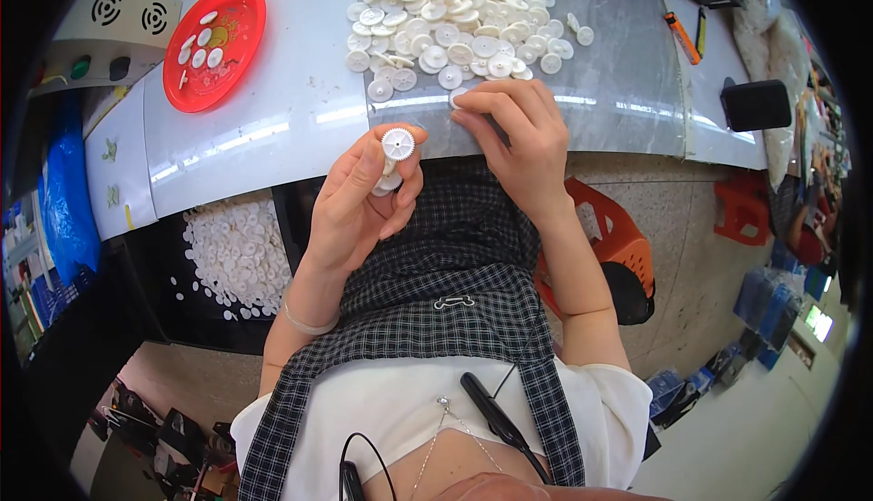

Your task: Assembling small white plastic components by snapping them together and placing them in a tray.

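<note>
Between the thumb and fingers of my left hand [359, 194] is a small white plastic gear [398, 145], its toothed face turned up. Another white gear or two show just below it in the same hand, partly covered by the fingers. My right hand [520, 128] reaches to the near side of a big heap of white gears [455, 19] on the table. Its thumb and index finger pinch a single white gear [457, 97] at the heap's near edge, mostly hidden by the fingertips.
A red plate [253, 65] with several white pieces lies left on the grey table [300, 128]. Below, a black bin [164, 269] holds many white parts. An orange cutter [684, 39] and a black box-like object [757, 105] lie right. An orange stool [618, 237] stands beside me.
</note>
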A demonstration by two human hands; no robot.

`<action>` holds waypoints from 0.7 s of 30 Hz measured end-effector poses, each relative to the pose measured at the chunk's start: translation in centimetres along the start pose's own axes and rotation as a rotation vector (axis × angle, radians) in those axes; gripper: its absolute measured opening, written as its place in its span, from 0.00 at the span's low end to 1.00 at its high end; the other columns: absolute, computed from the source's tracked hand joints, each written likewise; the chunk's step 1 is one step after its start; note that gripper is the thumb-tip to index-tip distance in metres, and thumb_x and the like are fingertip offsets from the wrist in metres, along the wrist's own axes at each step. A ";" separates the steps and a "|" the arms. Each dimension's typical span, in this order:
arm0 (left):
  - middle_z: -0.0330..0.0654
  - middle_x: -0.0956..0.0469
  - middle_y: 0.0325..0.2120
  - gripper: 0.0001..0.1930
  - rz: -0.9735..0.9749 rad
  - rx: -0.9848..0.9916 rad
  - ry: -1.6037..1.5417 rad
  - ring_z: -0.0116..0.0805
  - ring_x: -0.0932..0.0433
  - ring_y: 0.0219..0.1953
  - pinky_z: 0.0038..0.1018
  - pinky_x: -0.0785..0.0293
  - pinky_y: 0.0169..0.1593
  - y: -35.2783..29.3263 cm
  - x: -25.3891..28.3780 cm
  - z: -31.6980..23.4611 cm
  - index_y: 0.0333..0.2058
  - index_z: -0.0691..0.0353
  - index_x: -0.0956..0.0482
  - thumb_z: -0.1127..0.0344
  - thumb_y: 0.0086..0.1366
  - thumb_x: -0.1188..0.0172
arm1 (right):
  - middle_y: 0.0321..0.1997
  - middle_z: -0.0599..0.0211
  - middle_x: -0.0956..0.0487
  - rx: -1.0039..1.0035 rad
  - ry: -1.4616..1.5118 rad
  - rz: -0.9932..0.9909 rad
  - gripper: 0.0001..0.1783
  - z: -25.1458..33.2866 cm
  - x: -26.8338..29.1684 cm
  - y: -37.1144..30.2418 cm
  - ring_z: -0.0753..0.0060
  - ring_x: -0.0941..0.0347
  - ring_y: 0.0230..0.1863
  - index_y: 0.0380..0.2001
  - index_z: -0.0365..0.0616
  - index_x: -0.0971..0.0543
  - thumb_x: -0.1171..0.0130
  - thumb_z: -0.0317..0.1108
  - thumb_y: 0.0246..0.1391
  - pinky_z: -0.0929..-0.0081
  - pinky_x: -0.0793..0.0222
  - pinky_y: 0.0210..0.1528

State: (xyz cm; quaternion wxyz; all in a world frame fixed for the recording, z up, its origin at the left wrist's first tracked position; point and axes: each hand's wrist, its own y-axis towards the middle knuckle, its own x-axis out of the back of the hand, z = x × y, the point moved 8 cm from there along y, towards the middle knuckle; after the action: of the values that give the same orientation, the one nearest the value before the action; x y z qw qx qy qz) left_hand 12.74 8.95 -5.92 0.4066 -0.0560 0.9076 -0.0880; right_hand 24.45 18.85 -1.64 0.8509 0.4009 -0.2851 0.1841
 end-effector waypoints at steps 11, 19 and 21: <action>0.39 0.33 0.34 0.19 -0.065 -0.061 0.000 0.24 0.33 0.31 0.13 0.37 0.18 0.2 -0.1 -0.8 0.52 0.66 0.35 0.55 0.72 0.57 | 0.33 0.74 0.24 -0.021 -0.075 0.072 0.13 0.7 -0.4 0.6 0.69 0.29 0.36 0.34 0.49 0.18 0.29 0.32 0.40 0.72 0.37 0.38; 0.41 0.30 0.33 0.13 -0.132 -0.127 0.024 0.24 0.31 0.30 0.13 0.40 0.17 0.2 0.9 -1.6 0.37 0.61 0.35 0.56 0.71 0.56 | 0.32 0.78 0.23 0.013 -0.085 0.074 0.09 0.9 -1.1 0.5 0.72 0.30 0.35 0.30 0.51 0.19 0.30 0.33 0.41 0.73 0.40 0.37; 0.38 0.31 0.27 0.15 -0.050 -0.057 0.032 0.20 0.34 0.24 0.12 0.46 0.15 0.3 0.8 -1.0 0.33 0.59 0.36 0.54 0.73 0.56 | 0.32 0.78 0.22 0.011 -0.074 0.071 0.09 1.0 -0.9 0.6 0.72 0.29 0.34 0.30 0.51 0.19 0.31 0.32 0.42 0.74 0.41 0.37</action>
State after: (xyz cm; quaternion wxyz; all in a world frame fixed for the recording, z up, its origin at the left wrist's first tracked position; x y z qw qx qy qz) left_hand 11.49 9.19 -5.88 0.3881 -0.0889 0.9144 -0.0731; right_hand 23.08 18.36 -1.37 0.8305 0.4020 -0.3294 0.2006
